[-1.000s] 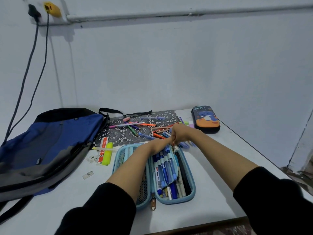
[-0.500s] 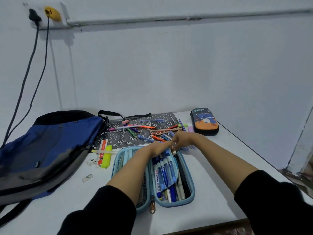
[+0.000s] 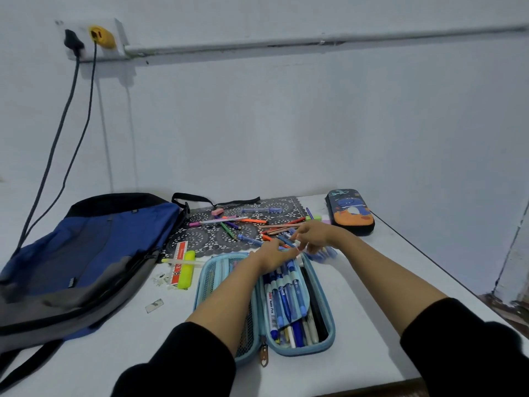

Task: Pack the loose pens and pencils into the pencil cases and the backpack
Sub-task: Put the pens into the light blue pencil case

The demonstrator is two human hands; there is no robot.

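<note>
- Head view: the left hand [image 3: 273, 255] and right hand [image 3: 313, 234] meet, fingertips almost touching, over the far end of the open light blue zip-round fabric pencil case [image 3: 329, 335] on the white table [image 3: 378, 296].
- Left fingers lie nearly straight, resting on the pens already in the case. Right fingers bend down over a blurred bunch of blue pens [image 3: 323, 255] just right of the case's far end; I cannot tell whether they grip it.
- Loose coloured pens and pencils [image 3: 229, 222] lie beyond both hands, up and left, on the black lace-pattern mat [image 3: 200, 239].
- Most run crosswise, while the case's long axis runs away from the person, so each probably needs about a quarter turn to lie in.
- Left hand is nearer the mat pile; right is nearer the blue bunch.
- A blue and grey fabric backpack [image 3: 94, 247] lies far left. A closed dark hard-shell pencil case with a cartoon print [image 3: 350, 212] lies far right.
</note>
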